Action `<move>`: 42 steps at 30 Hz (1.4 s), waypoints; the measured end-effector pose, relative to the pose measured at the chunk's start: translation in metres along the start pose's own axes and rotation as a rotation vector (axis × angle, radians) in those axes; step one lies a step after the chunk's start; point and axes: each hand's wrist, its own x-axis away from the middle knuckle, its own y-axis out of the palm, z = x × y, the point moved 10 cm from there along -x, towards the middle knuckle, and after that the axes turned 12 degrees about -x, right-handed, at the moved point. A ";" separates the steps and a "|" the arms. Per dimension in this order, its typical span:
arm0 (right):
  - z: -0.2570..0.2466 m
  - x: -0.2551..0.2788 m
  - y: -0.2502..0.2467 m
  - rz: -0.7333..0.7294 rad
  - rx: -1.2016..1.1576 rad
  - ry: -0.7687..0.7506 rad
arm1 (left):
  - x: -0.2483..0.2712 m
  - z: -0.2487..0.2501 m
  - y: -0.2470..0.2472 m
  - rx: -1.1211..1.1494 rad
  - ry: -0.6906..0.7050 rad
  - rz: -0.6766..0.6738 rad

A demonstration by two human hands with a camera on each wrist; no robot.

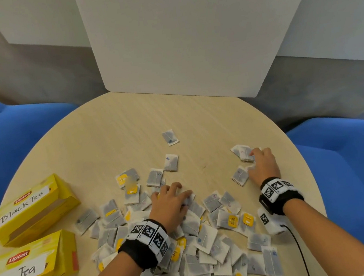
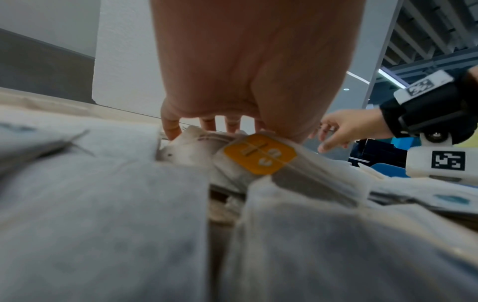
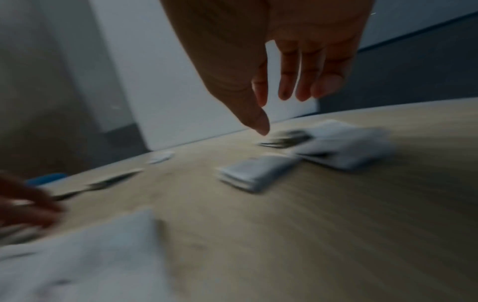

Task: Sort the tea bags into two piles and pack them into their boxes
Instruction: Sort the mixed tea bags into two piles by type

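Looking down, you have the round wooden table as your landmark, with a white panel standing at its far edge and blue seating around it. On the table's left side lie two yellow boxes: the one labelled Black Tea farther from you, the one labelled Green Tea nearer, both on their sides. Across the table's near half spreads the big heap of tea bags, some showing yellow tags, others blue marks. Toward the table's right side sits a small group of tea bags, apart from the heap, and a few loose bags lie near the table's middle. Your left hand rests palm-down on the heap's far edge, its fingers spread and lightly bent onto the bags, gripping nothing that shows. Your right hand is over the small group, fingers relaxed and extended, holding nothing; that wrist view is blurred.
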 end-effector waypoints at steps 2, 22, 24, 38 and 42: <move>-0.050 0.014 0.017 -0.096 -0.062 -0.172 | -0.002 -0.004 -0.003 0.059 -0.028 0.006; -0.097 0.091 0.072 -0.392 -0.090 -0.427 | -0.053 -0.130 -0.022 -0.059 -0.320 -0.061; -0.097 0.090 0.071 -0.391 -0.101 -0.428 | -0.051 -0.124 -0.030 -0.003 -0.264 0.042; -0.100 0.091 0.085 -0.516 -0.047 -0.396 | -0.030 -0.075 -0.007 -0.061 0.002 0.046; -0.084 0.102 0.098 -0.656 0.063 -0.388 | -0.047 -0.098 -0.020 -0.068 -0.125 -0.102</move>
